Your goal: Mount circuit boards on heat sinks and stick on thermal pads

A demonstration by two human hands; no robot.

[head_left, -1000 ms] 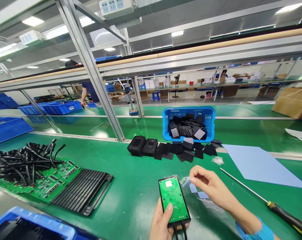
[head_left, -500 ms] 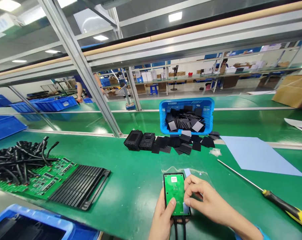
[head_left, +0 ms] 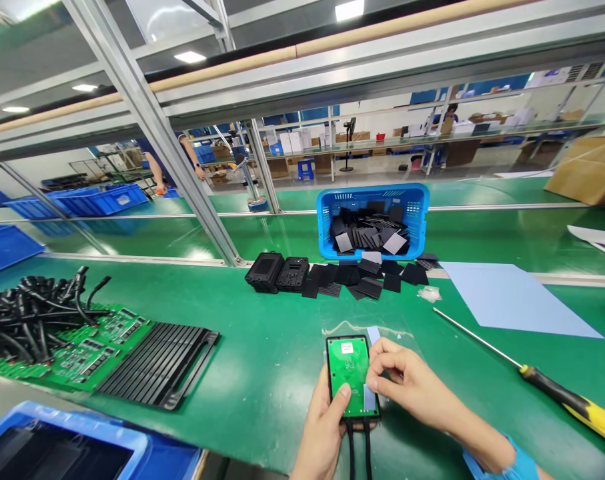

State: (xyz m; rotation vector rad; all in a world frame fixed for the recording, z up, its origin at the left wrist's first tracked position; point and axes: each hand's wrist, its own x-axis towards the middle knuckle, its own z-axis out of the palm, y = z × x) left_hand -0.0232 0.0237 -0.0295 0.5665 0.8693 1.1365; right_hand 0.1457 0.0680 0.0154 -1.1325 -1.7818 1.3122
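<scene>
By the right hand (head_left: pixel 402 380), thumb and fingertips pressed together, a small blue pad (head_left: pixel 369 400) seems to be pinched at its upper end, against the lower right of a green board (head_left: pixel 346 372). The board's black case is gripped by the left hand (head_left: pixel 319 427) over the green surface (head_left: pixel 252 373). Placement of the pad is apparently in hand; careful lining-up is called for. A white label (head_left: pixel 347 348) is borne by the board, and two black cables (head_left: pixel 351 448) are trailed below.

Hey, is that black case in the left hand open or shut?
Open: the black case in the left hand has no lid on its face, so the green circuit board shows within the rim.
</scene>
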